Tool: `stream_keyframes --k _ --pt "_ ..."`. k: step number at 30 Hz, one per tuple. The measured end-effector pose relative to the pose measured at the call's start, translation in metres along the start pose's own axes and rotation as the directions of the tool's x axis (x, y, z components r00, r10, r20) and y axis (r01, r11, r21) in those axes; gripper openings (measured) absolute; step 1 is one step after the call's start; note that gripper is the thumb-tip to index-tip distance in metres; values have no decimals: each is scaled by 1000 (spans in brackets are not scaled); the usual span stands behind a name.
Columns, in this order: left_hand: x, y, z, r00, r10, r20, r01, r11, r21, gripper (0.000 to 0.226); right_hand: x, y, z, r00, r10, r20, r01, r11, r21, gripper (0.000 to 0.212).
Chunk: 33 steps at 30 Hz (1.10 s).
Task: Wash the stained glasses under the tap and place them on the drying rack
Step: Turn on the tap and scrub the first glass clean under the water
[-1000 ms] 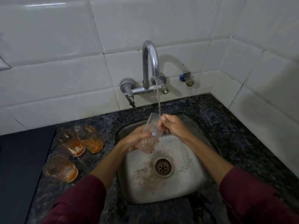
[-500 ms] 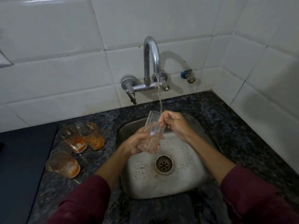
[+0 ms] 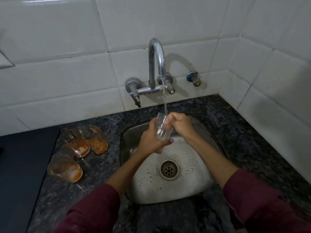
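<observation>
Left hand (image 3: 149, 140) is wrapped around the lower half of a clear glass (image 3: 162, 130), holding it tilted over the steel sink (image 3: 198, 187), its mouth raised toward the tap (image 3: 155, 64). Right hand (image 3: 180, 126) is closed at the glass's rim — its fingers (image 3: 168, 124) press on the upper edge, though whether they reach inside cannot be told. A thin stream of water (image 3: 164, 98) falls from the spout and lands right where the rim and the right hand meet. Both forearms come out of dark red sleeves (image 3: 252, 202) at the bottom of the view.

Three stained glasses stand upside down on the speckled dark counter (image 3: 252, 140) to the left of the sink, all smeared orange: two close together nearer the tiled wall (image 3: 67, 81) — one (image 3: 76, 143) touching or almost touching the other (image 3: 96, 139) — and a third (image 3: 64, 169) closer to the person. Further left lies a flat dark surface (image 3: 21, 174). In the sink, the round drain (image 3: 169, 169) sits below the hands, with drops scattered over the basin around it
</observation>
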<state>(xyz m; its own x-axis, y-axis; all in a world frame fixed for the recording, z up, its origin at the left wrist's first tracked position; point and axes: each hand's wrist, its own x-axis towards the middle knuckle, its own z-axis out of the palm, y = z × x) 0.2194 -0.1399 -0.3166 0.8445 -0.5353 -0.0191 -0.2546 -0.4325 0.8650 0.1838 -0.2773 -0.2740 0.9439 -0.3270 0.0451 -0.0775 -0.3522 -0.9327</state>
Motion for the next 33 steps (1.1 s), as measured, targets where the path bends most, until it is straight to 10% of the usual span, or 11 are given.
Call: stream_keyframes --k 3,5,18,22,25,33 --pt "8 -4 -19 910 -13 415 284 749 -598 89 -3 0 -10 995 -35 93 14 974 225 35" --pt "7 0 -22 873 22 488 366 631 -684 71 -4 -5 -11 992 -60 113 32 970 239 36" --pt "-1 13 6 982 31 -184 -37 999 -30 89 1 -24 6 999 -35 -34 30 988 -154 29" --pt "-1 1 -19 939 -4 345 235 741 -630 87 5 -18 -2 1000 -15 -3 15 994 104 36" --pt "-2 -5 -21 869 21 495 412 526 -744 89 6 -17 -4 995 -82 51 74 986 153 37" --pt "-4 0 -3 994 -106 -31 87 922 -378 77 3 -24 5 990 -142 -23 139 986 -88 26"
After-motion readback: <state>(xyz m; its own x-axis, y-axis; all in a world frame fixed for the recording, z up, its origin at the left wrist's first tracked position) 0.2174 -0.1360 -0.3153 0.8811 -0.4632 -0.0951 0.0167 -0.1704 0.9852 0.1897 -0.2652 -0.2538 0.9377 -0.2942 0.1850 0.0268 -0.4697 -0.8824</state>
